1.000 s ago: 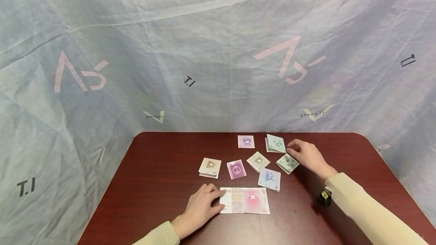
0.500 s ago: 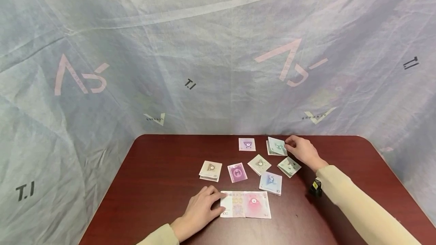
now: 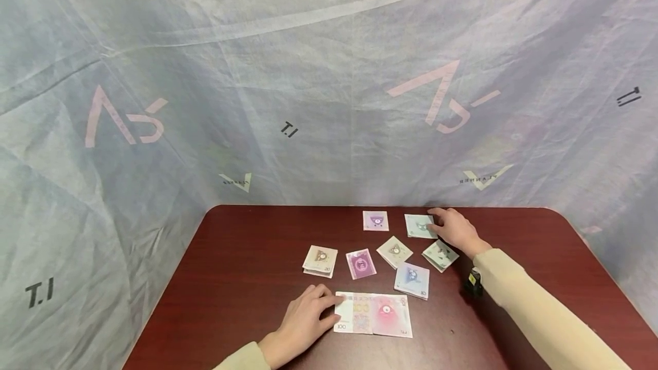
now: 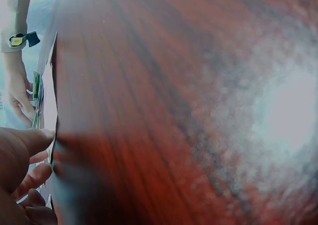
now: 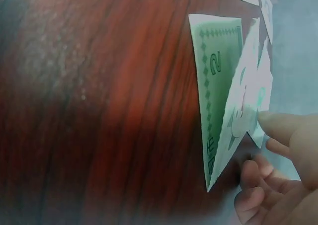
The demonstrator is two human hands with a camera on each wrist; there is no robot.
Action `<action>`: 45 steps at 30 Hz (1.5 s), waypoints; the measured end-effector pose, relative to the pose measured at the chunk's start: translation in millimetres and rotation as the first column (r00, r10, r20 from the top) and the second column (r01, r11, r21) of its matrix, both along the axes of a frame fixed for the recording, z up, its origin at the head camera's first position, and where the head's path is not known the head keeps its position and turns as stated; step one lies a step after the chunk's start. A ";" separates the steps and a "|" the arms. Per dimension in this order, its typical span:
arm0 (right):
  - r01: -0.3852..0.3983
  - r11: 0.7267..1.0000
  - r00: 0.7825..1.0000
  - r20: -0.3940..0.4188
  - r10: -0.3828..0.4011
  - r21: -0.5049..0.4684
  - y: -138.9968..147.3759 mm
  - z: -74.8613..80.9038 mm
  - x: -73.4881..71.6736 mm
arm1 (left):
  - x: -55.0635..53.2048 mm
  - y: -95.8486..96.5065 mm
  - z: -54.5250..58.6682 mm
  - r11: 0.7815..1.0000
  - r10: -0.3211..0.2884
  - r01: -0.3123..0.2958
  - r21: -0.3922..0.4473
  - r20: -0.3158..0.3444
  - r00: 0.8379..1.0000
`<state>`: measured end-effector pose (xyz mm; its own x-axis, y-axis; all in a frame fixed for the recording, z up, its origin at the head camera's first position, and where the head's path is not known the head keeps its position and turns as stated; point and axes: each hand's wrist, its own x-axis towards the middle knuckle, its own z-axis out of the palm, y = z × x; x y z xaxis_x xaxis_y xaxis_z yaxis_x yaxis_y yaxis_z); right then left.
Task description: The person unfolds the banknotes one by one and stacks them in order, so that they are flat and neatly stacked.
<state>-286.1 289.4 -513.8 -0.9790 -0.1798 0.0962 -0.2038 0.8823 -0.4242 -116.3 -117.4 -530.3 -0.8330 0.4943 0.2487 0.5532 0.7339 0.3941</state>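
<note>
My left hand rests on the table, thumb and fingertips on the left end of a pink 100 play banknote. In the left wrist view that note shows edge-on as a pale strip, fingertips at its edge. At the far right my right hand touches the right side of a folded teal banknote; one finger reaches past its far corner. A folded green banknote lies just nearer, standing partly open in the right wrist view, where a fingertip meets the paper behind it.
Other play notes lie around: a light purple one, a brown folded one, a dark purple one, a tan one and a blue one. A grey cloth hangs behind the dark red table.
My right hand has moved from beside the green note to the teal one, whose raised top flap now lies flatter. The left hand stays on the pink note.
</note>
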 end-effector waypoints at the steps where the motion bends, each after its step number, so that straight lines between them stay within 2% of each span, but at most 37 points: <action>1: -0.005 1.000 1.000 -0.008 0.005 0.007 -0.5 0.3 0.1 | -0.3 0.0 -0.1 1.000 0.002 -0.002 0.001 -0.003 1.000; 11: 0.045 0.999 0.998 0.032 -0.045 0.004 0.2 0.9 -4.0 | -3.2 0.2 1.2 1.000 0.006 -0.006 0.013 -0.014 1.000; 17: 0.080 0.997 0.997 0.010 -0.080 -0.002 0.2 1.0 -5.3 | -3.1 0.3 2.6 1.000 0.008 -0.008 0.016 0.001 1.000; 20: 0.089 0.996 0.996 0.014 -0.089 -0.010 -1.5 1.4 -2.6 | -1.1 -0.5 2.1 1.000 0.011 -0.011 0.015 0.003 1.000; 25: 0.096 0.995 0.993 0.066 -0.097 0.004 -2.4 2.2 6.8 | 5.1 -1.6 -0.3 1.000 -0.009 0.008 0.027 0.036 0.999; 29: 0.107 0.994 0.994 0.029 -0.107 0.006 -0.4 3.2 9.2 | 4.4 -0.6 -0.9 0.999 -0.010 0.009 0.033 0.023 1.000; 32: 0.111 0.994 0.994 -0.005 -0.111 -0.009 1.4 2.6 8.8 | 3.0 -0.6 -0.9 1.000 0.000 0.000 0.029 0.007 1.000; 40: 0.159 0.985 0.987 -0.026 -0.161 -0.070 12.5 2.7 9.7 | -0.7 1.1 1.8 1.000 -0.003 0.002 0.016 0.009 1.000; 45: 0.170 0.974 0.985 -0.007 -0.173 -0.147 18.0 6.9 14.8 | 0.3 2.0 1.6 1.000 -0.001 0.001 0.009 0.009 1.000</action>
